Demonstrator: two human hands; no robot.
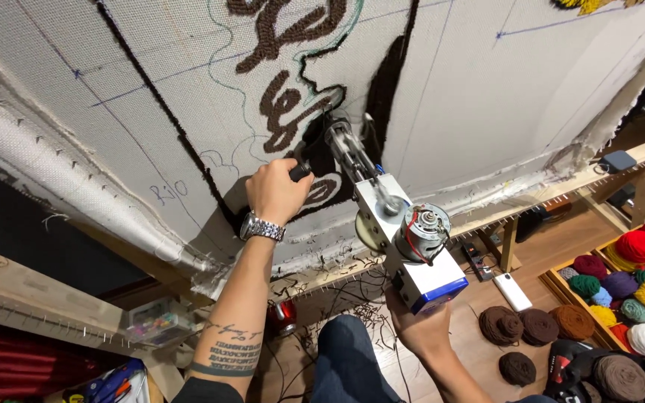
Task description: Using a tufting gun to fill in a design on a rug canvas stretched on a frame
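Fingers of the left hand [278, 190] are curled tight around the short black front handle [301, 172] of a tufting gun [390, 224]; fingers of the right hand [419, 325] are wrapped about the gun's rear grip from below, though the fingertips themselves are hidden behind the blue-edged housing. The gun sits at the centre of the view, its needle end pressed against the stretched white backing cloth [472, 89] and its exposed motor [425, 226] facing the camera. The needle meets the cloth at a patch of dark brown tufted pile [285, 112], beside a black tufted line running up the cloth. Blue marker lines cross the cloth. A metal wristwatch [263, 227] sits on the left wrist, with tattoos lower on the forearm. The cloth is tacked to a wooden frame [39, 298] studded with nails. On the floor to the near right lie brown yarn balls [520, 325], and further right a wooden tray [554, 287] holds yarn balls in many colours. Yarn scraps litter the floor below the frame
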